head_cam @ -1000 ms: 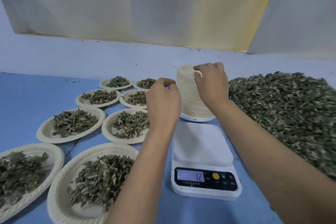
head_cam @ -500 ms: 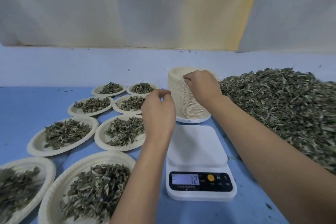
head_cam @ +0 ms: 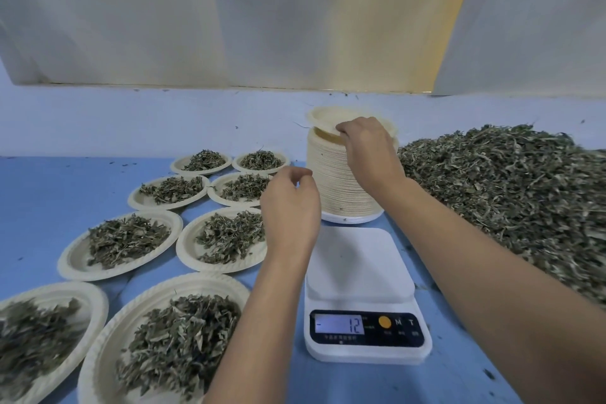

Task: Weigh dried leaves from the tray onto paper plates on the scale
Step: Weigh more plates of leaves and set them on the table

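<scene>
Right hand (head_cam: 367,147) grip pinches the rim of the top paper plate (head_cam: 324,120), tilted up off the plate stack (head_cam: 337,184), upper centre. Left hand (head_cam: 290,207) grip is curled, and I see nothing in it. Scale (head_cam: 357,262) platform is bare, below the stack. Dried leaves (head_cam: 508,190) are heaped at right of frame.

Risks as I see them: nested plates could lift as a pair and skew the tare; a sideways pull could tip the stack.

On the display (head_cam: 339,325) I read "-12"; buttons "M", "T"; fine print unreadable.
</scene>
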Action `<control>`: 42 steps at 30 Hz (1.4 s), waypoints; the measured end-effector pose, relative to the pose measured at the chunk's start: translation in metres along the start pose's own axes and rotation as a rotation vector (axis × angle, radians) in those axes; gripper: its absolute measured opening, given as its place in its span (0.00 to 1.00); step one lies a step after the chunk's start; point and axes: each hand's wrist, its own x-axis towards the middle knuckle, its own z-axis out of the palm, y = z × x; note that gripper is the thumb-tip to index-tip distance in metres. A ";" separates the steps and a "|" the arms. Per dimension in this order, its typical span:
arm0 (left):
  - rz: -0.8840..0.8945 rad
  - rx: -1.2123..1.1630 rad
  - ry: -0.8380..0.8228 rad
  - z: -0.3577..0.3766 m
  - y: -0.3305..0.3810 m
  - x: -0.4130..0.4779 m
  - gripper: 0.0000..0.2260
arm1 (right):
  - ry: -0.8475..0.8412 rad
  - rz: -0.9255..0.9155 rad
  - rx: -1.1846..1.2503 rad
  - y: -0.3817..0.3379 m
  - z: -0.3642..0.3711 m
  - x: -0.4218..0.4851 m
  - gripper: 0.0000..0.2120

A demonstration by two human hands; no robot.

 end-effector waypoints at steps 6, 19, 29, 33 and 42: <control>-0.062 -0.266 0.023 -0.011 -0.004 0.008 0.13 | 0.213 -0.299 0.189 -0.035 -0.024 -0.037 0.13; -0.350 -0.242 -0.016 -0.040 -0.022 0.001 0.07 | -0.091 0.264 0.519 -0.046 -0.049 -0.094 0.25; -0.415 -0.136 -0.134 -0.034 -0.033 0.001 0.13 | -0.271 0.864 0.726 0.014 -0.038 -0.111 0.14; -0.504 -0.112 -0.156 -0.028 -0.039 0.001 0.17 | -0.409 0.900 0.559 0.019 -0.038 -0.114 0.15; -0.488 -0.003 -0.147 -0.029 -0.046 0.000 0.18 | -0.503 0.874 0.499 0.014 -0.032 -0.115 0.16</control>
